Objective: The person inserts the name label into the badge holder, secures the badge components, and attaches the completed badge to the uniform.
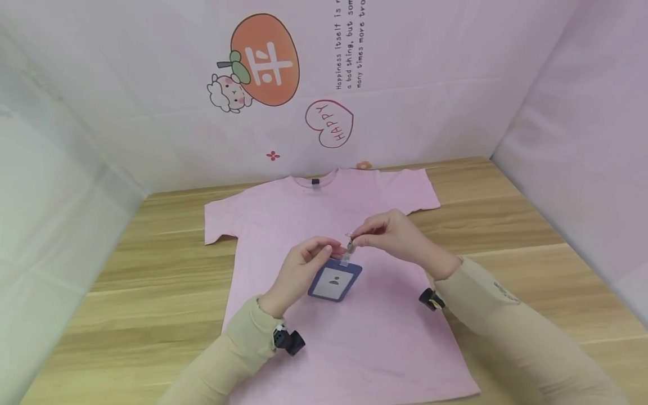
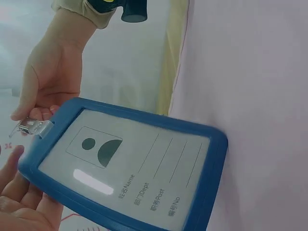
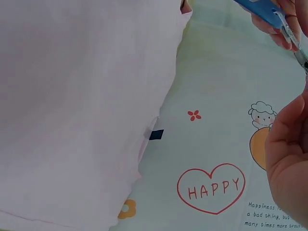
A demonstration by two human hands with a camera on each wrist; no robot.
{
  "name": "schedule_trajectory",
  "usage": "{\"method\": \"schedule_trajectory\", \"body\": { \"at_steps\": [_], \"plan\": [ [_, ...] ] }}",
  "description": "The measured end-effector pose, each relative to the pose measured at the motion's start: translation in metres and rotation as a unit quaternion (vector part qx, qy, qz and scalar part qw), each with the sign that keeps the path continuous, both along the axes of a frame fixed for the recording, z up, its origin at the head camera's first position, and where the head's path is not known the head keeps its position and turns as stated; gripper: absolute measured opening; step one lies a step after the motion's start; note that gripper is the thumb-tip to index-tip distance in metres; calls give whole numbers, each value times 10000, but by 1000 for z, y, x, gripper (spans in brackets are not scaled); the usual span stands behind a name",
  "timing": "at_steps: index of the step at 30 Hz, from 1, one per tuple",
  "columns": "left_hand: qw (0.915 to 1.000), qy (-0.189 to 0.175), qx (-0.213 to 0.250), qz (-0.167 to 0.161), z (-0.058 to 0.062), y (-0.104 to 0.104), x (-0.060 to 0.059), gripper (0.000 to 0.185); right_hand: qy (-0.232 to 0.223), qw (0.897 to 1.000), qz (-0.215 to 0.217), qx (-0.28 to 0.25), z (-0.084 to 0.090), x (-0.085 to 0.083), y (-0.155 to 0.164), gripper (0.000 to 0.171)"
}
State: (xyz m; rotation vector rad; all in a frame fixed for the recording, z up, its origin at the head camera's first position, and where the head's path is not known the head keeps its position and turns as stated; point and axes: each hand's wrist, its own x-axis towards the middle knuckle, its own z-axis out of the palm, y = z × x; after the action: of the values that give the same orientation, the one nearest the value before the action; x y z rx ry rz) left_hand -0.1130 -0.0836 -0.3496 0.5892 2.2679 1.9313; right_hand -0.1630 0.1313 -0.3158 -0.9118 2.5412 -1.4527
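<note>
A pink T-shirt (image 1: 324, 225) lies spread flat on the wooden table (image 1: 506, 225), collar toward the back wall. Above its middle, both hands hold a blue ID badge holder (image 1: 335, 281) with a blank name card inside. My left hand (image 1: 324, 250) grips the holder's upper edge. My right hand (image 1: 360, 237) pinches the clear clip (image 1: 348, 247) at its top. The left wrist view has the badge holder (image 2: 130, 166) close up, the clip (image 2: 33, 126) under the right hand (image 2: 50, 82), and the left hand (image 2: 21, 202) below. The right wrist view takes in the shirt (image 3: 77, 106) and the right hand (image 3: 288, 144).
A pale backdrop (image 1: 405, 84) with an orange cartoon (image 1: 264, 59) and a "HAPPY" heart (image 1: 329, 124) closes off the back of the table. Plain panels (image 1: 582, 140) stand at both sides. Bare wood shows left and right of the shirt.
</note>
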Motion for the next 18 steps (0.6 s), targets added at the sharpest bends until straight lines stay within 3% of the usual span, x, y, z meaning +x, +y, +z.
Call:
{"method": "schedule_trajectory", "body": {
  "at_steps": [7,14,18],
  "plan": [
    [9992,286,187,196,-3,5,-4,24,-247,9987,-421,160,-1,-2,-3,22],
    [9956,625,2,695,-5,11,-7,21,-299,9989,-360,12,-1,-2,-8,23],
    [9944,720,81,764,-5,13,-9,17,-361,9990,-244,-108,-1,-1,-10,23]
  ]
}}
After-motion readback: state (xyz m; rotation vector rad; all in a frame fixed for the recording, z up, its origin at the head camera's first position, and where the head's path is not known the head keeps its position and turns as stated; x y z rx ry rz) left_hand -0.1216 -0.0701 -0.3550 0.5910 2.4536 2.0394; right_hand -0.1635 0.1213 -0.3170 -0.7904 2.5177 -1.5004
